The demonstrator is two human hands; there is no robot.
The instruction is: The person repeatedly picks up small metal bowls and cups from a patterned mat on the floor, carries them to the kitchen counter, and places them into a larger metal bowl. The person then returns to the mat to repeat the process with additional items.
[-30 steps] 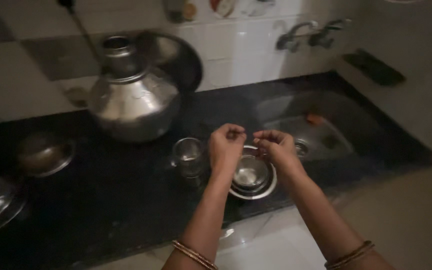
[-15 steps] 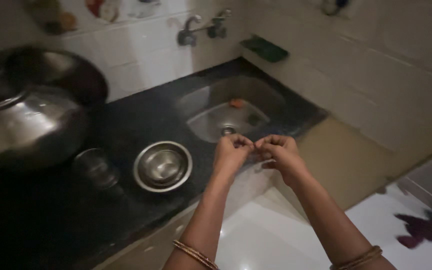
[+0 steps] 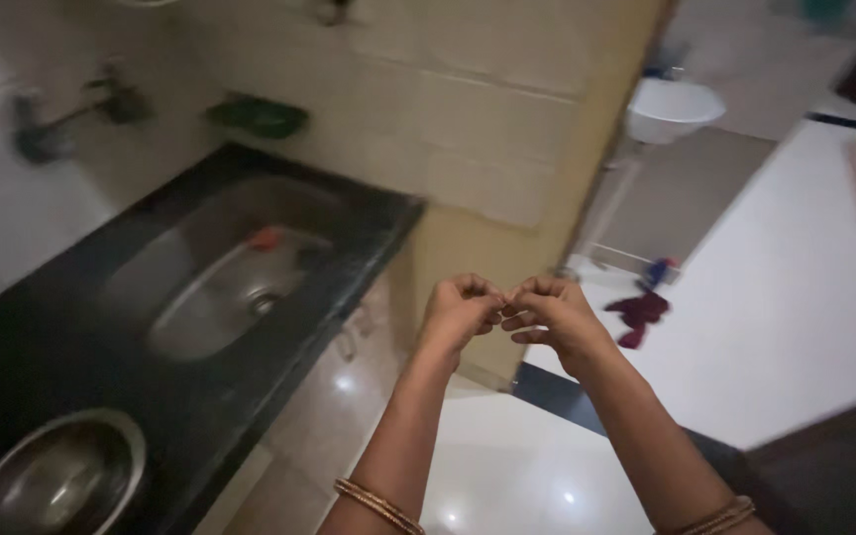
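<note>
At seven o'clock of the view, on the black stone counter [image 3: 71, 327], sits a round steel bowl with a wide flat rim [image 3: 52, 476]; it looks empty, and nobody is touching it. Further along the counter toward ten o'clock is the sunken steel sink [image 3: 215, 277], with a small orange object [image 3: 266, 237] lying in its basin just above the drain. Behind it a dark tap [image 3: 61, 119] sticks out of the pale tiled wall, and a green soap dish [image 3: 255, 116] is fixed to the wall at eleven o'clock.

Dead centre, both hands are raised over the white floor, well clear of the counter. The left hand [image 3: 460, 312] has its fingers curled in, tips pinched toward the thumb. The right hand [image 3: 552, 312] mirrors it, and the fingertips of the two meet, or very nearly. If something is pinched between them, it is too small and too dim to make out. Thin gold bangles ring both wrists at six o'clock.

To the right, at three o'clock, a crumpled dark red cloth [image 3: 638, 313] lies on the floor, and a white plastic tub [image 3: 674, 107] stands at one o'clock.

My reading: whatever the fingers are working on is mid-way, not finished, since both hands are engaged with each other and nothing has been set down.
</note>
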